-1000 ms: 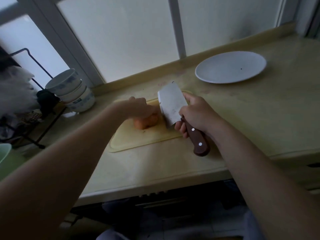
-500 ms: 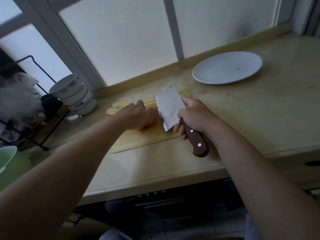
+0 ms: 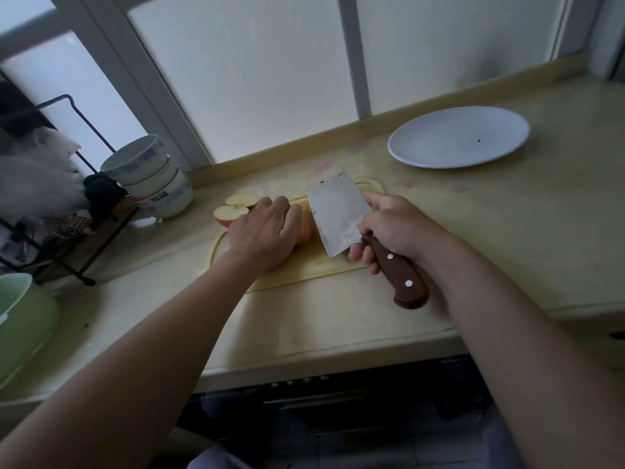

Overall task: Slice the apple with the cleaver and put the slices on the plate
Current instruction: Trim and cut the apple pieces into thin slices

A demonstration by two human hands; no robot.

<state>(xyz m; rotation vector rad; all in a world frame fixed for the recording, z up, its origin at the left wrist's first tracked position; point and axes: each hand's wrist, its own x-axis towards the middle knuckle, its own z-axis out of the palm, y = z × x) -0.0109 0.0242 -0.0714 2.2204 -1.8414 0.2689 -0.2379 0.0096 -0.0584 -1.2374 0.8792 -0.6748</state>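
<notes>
A: Start at the left. What crowds the board?
B: A green tub (image 3: 20, 319) sits at the near left, with a wire rack (image 3: 71, 198) behind it. Stacked bowls (image 3: 148, 177) stand just left of the cutting board's (image 3: 304, 270) far-left corner. Two cut pieces (image 3: 236, 206) lie at that corner, flesh up, near the bowls.
A: And open room?
B: A bare strip of bench (image 3: 338, 319) runs between the board's near edge and the bench's front edge. Another stretch lies between the board and the plate (image 3: 456, 137), which is far right by the window ledge.
A: Where is the apple?
B: The apple (image 3: 304, 228) is mid-board under the left hand (image 3: 267, 231). That hand's fingers (image 3: 291, 214), pressed together, curl over it, so only its right side shows.
A: What differs from a second ago?
B: The cut pieces did not show past that hand then; now they do. The cleaver (image 3: 341, 214) keeps much the same pose.
A: Which way does it lie?
B: Its long axis runs from the blade at far left to the handle butt at near right, past the board's edge. The broad face tilts up and the cutting edge turns left, just beside the apple. I cannot tell whether it touches. The right hand's (image 3: 395, 228) fingers (image 3: 363, 255) wrap the handle at the blade.
</notes>
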